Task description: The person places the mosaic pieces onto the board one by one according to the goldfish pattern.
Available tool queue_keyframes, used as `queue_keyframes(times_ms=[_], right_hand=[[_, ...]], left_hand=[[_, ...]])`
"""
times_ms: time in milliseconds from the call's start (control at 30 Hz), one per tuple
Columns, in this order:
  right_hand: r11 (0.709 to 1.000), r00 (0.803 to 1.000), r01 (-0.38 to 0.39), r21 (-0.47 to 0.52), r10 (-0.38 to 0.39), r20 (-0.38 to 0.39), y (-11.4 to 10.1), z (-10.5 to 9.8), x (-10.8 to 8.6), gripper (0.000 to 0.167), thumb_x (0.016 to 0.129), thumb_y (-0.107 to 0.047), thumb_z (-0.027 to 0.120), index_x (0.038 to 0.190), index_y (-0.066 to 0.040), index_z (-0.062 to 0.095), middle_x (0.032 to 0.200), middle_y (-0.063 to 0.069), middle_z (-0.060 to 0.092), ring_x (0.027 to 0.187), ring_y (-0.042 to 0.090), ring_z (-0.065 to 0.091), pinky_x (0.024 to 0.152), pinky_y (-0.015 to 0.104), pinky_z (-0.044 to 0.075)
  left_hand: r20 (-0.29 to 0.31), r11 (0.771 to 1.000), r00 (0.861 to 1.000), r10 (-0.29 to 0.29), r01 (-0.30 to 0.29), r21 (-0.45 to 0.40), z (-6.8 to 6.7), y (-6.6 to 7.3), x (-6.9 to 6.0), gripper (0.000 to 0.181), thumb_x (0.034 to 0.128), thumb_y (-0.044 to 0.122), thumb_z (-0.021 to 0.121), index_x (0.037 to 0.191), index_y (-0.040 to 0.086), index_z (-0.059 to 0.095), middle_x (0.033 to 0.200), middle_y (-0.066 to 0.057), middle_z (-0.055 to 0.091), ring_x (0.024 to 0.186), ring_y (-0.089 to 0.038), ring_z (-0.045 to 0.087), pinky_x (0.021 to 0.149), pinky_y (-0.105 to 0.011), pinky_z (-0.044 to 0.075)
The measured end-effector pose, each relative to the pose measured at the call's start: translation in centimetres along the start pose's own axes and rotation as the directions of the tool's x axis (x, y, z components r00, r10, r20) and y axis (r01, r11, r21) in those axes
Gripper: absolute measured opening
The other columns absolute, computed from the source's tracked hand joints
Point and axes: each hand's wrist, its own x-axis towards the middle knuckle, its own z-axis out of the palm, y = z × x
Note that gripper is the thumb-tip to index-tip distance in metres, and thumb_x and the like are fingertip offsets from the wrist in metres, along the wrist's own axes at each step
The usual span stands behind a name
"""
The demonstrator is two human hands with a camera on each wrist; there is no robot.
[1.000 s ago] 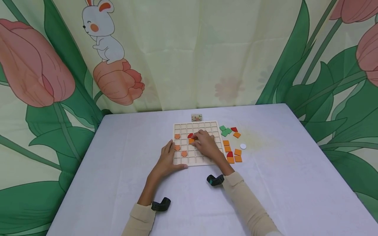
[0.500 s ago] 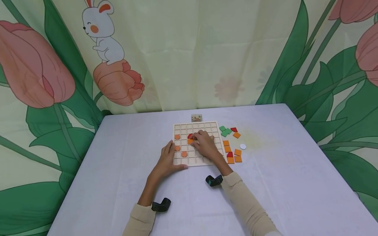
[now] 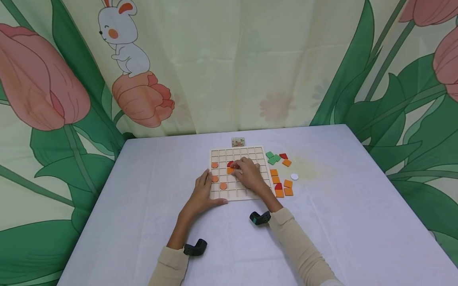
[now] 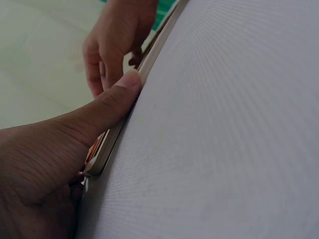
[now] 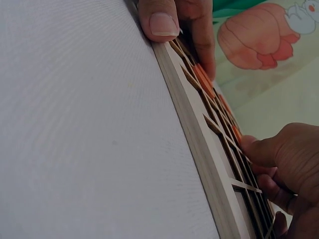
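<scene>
A square wooden grid board (image 3: 243,194) lies on the table. My left hand (image 3: 201,196) grips its near left corner, fingers along the left side and thumb at the front edge, which the thumb (image 4: 112,102) also shows in the left wrist view. Over the board's middle, my right hand (image 3: 250,176) has bent fingers at an orange square piece (image 3: 230,170) just below a red piece (image 3: 230,163); the fingertips partly cover both. In the right wrist view, the right thumb (image 5: 256,149) touches near an orange piece. Orange discs (image 3: 223,186) sit in cells at the left.
Right of the board lie several orange squares (image 3: 288,192), green pieces (image 3: 274,159), red pieces (image 3: 283,156) and a white disc (image 3: 294,176). A small patterned card (image 3: 237,142) lies behind the board. A printed curtain (image 3: 229,71) hangs beyond the table.
The orange square under my right fingertips has shifted slightly left, in line below the red piece. My left hand has stayed at the board's corner.
</scene>
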Motion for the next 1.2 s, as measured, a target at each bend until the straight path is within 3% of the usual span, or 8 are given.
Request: queue_keyframes(times_ms=[267, 467, 600, 767, 967, 1200], right_hand=[[0.999, 1.0, 0.007, 0.041, -0.007, 0.015, 0.1, -0.3, -0.1, 0.024, 0.099, -0.022, 0.076, 0.12, -0.012, 0.076, 0.109, 0.007, 0.067, 0.108, 0.026, 0.061, 0.086, 0.043, 0.038], [0.982, 1.0, 0.025, 0.187, -0.025, 0.0, 0.8, -1.2, -0.6, 0.025, 0.102, -0.018, 0.072, 0.124, -0.006, 0.073, 0.112, 0.01, 0.068, 0.107, 0.026, 0.066, 0.1, 0.045, 0.052], [0.973, 0.999, 0.038, 0.229, -0.036, -0.012, 1.5, -1.9, -1.3, 0.023, 0.105, -0.016, 0.068, 0.124, -0.004, 0.072, 0.111, 0.011, 0.068, 0.104, 0.025, 0.065, 0.096, 0.041, 0.057], [0.976, 0.999, 0.034, 0.214, -0.03, -0.019, 2.3, -3.6, -2.3, 0.019, 0.106, -0.016, 0.066, 0.12, -0.006, 0.074, 0.109, 0.009, 0.069, 0.101, 0.023, 0.062, 0.091, 0.038, 0.056], [0.986, 0.997, 0.055, 0.156, -0.045, -0.068, 4.1, -6.8, -3.8, 0.02, 0.106, -0.013, 0.066, 0.12, -0.001, 0.073, 0.109, 0.014, 0.073, 0.101, 0.028, 0.066, 0.089, 0.044, 0.057], [0.992, 0.996, -0.082, 0.095, 0.084, -0.015, 7.5, -10.7, -5.2, 0.027, 0.107, -0.014, 0.063, 0.127, 0.002, 0.07, 0.115, 0.02, 0.072, 0.105, 0.033, 0.062, 0.094, 0.048, 0.059]], left_hand=[[-0.003, 1.0, 1.0, -0.01, 0.01, -0.006, 0.0, 0.1, 0.0, 0.127, 0.0803, 0.046, 0.093, 0.168, -0.003, 0.015, 0.178, -0.021, 0.009, 0.163, -0.042, 0.014, 0.127, -0.057, 0.034], [-0.018, 1.0, 1.0, 0.001, -0.001, -0.02, 0.2, 0.1, 0.1, 0.127, 0.0789, 0.044, 0.094, 0.167, -0.005, 0.017, 0.178, -0.022, 0.012, 0.162, -0.043, 0.017, 0.125, -0.058, 0.036], [-0.022, 1.0, 1.0, -0.007, 0.007, -0.03, 0.2, 0.0, 0.1, 0.128, 0.0787, 0.044, 0.094, 0.168, -0.003, 0.016, 0.178, -0.021, 0.011, 0.163, -0.042, 0.016, 0.126, -0.057, 0.035], [-0.029, 0.999, 1.0, -0.013, 0.011, -0.045, 0.1, 0.1, 0.0, 0.128, 0.0781, 0.043, 0.095, 0.168, -0.002, 0.016, 0.178, -0.02, 0.01, 0.163, -0.041, 0.014, 0.127, -0.057, 0.034], [-0.021, 0.998, 1.0, 0.003, -0.004, -0.06, 0.2, -0.1, 0.1, 0.13, 0.0784, 0.044, 0.094, 0.169, -0.002, 0.014, 0.179, -0.021, 0.009, 0.164, -0.041, 0.013, 0.128, -0.057, 0.033], [-0.021, 0.999, 1.0, -0.005, 0.004, -0.05, 0.2, 0.0, 0.0, 0.13, 0.078, 0.044, 0.095, 0.169, -0.001, 0.014, 0.179, -0.019, 0.009, 0.164, -0.04, 0.012, 0.128, -0.056, 0.032]])
